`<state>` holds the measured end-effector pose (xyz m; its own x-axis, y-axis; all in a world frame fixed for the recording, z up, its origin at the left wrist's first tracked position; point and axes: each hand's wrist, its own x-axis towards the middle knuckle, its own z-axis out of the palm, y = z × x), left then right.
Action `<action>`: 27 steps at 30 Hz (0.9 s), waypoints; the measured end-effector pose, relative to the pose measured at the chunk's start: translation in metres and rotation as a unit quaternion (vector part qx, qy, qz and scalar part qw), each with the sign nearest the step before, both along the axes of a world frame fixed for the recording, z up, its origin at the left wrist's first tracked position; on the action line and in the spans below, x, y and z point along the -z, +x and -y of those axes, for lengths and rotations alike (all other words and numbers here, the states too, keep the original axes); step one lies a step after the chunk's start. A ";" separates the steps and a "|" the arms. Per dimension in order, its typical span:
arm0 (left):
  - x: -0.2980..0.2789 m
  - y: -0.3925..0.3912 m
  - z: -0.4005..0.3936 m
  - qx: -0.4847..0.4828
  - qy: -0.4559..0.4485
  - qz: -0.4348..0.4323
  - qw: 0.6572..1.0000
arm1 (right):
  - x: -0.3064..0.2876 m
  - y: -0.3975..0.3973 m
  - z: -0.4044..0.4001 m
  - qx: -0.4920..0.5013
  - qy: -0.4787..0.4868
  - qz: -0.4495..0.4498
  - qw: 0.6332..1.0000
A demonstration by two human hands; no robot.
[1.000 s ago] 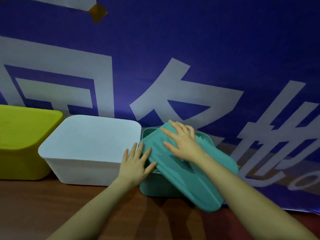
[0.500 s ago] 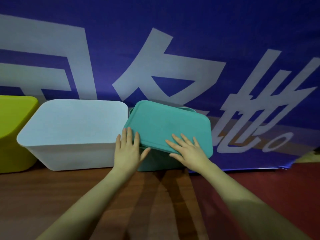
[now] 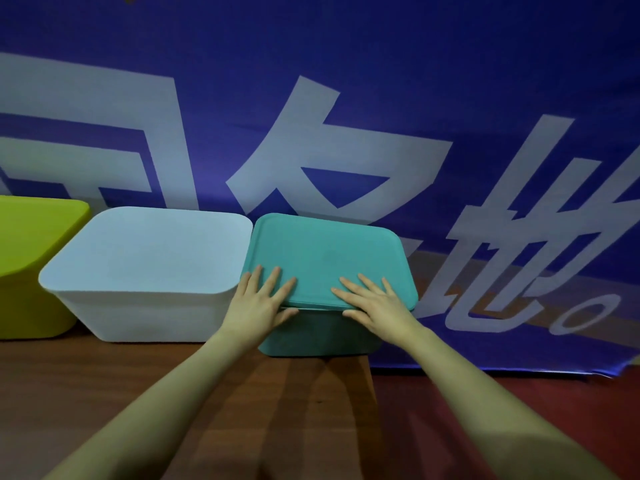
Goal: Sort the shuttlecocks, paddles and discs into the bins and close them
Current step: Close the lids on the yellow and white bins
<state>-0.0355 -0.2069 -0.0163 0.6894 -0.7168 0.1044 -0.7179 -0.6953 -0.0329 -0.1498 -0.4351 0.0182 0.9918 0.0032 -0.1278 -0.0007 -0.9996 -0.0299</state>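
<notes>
On teal bin (image 3: 317, 336), lid (image 3: 327, 258) now flat under hands (image 3: 258, 301)

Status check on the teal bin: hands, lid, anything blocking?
Left hand and right hand both flat on teal lid, front edge. Lid lies over teal bin. White bin close alongside, lidded. Nothing blocking.

Left hand (image 3: 258, 301) and right hand (image 3: 375, 301) press flat on the teal lid (image 3: 329, 258) atop the teal bin (image 3: 318, 336), beside 2 lidded bins, white (image 3: 145, 278) and green (image 3: 31, 265).
</notes>
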 end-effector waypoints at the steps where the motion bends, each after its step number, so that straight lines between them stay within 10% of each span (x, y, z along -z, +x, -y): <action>1: 0.000 -0.001 0.001 -0.008 0.001 0.004 1.000 | 0.001 0.001 0.004 -0.008 0.000 0.002 1.000; 17: 0.015 -0.016 0.009 -0.015 -0.047 0.029 0.998 | 0.025 -0.001 0.025 -0.048 0.039 0.051 0.997; 27: -0.016 0.007 0.031 -0.093 -0.069 -0.130 0.985 | 0.009 0.026 0.042 0.087 0.061 0.098 0.989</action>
